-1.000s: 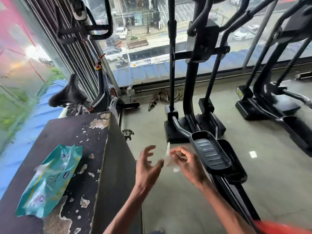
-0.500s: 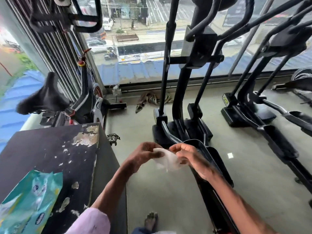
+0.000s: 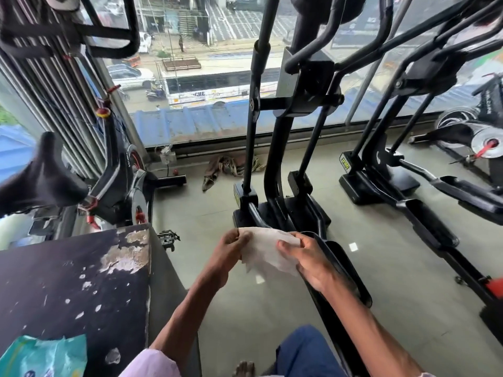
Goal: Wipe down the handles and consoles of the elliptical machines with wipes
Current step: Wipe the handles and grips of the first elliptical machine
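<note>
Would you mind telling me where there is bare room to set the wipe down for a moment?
The dark box top is bare between its peeling far corner and the wipes packet at its near edge. The floor between the near elliptical and the next elliptical is open. It is crowded left, around the exercise bike.

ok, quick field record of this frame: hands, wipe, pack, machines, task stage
left hand: pinching the left edge of the wipe
right hand: holding the right edge of the wipe
wipe: white, spread open between both hands, above the floor
wipe pack: teal, lying on the dark worn box top, lower left
nearest elliptical: directly ahead, untouched
second elliptical: to the right
exercise bike: left, by the window
task stage: wipe ready, wiping not yet begun
</note>
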